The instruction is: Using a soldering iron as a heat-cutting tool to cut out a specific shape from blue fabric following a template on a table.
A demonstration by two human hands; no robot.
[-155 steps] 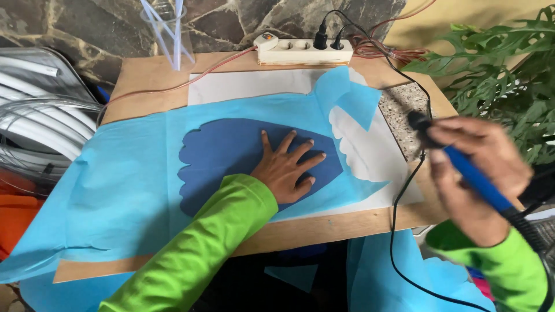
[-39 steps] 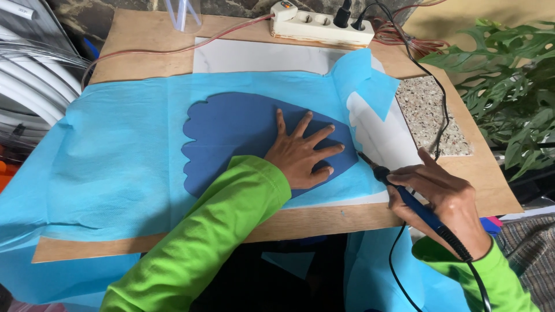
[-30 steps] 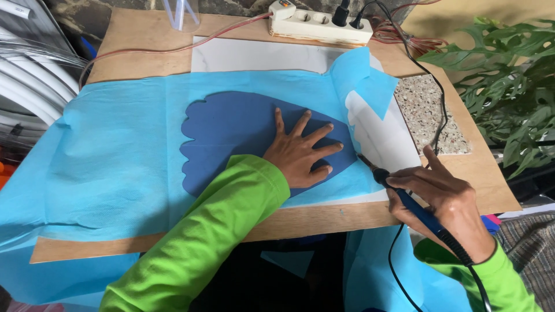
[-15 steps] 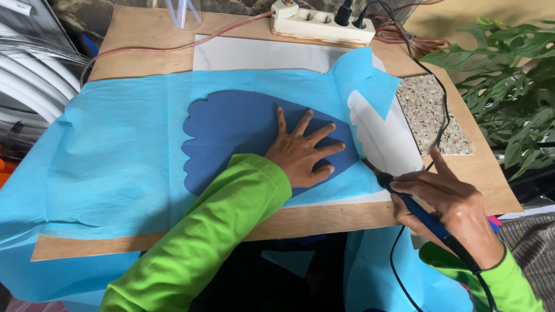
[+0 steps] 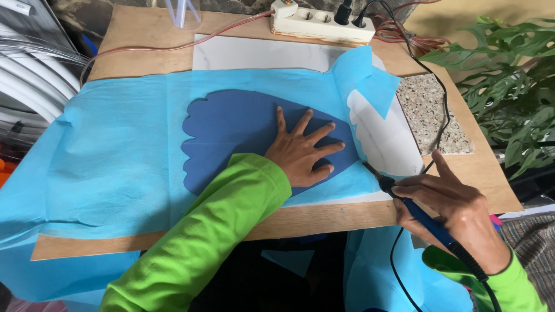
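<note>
Surface: wooden board (image 5: 133,34), light blue sheet (image 5: 110,156) across it.
Left hand (image 5: 300,153): centre frame, fingers spread flat on dark blue template (image 5: 237,124).
Right hand (image 5: 457,214): lower right, closed around blue corded tool (image 5: 425,216), tip seemingly touching the sheet's edge.
Top: white power strip (image 5: 321,23).

A worktop (image 5: 133,46) carries a sheet of fabric (image 5: 115,150) spread across its middle and hanging over the near edge. On the fabric lies a scalloped template (image 5: 231,127), with the left hand (image 5: 300,153) flat on its right part. To the right, the right hand (image 5: 457,216) holds a soldering iron (image 5: 416,208), tip at the template's right end. A power strip (image 5: 321,23) sits at the far edge, a plant (image 5: 514,69) beyond the right side.
</note>
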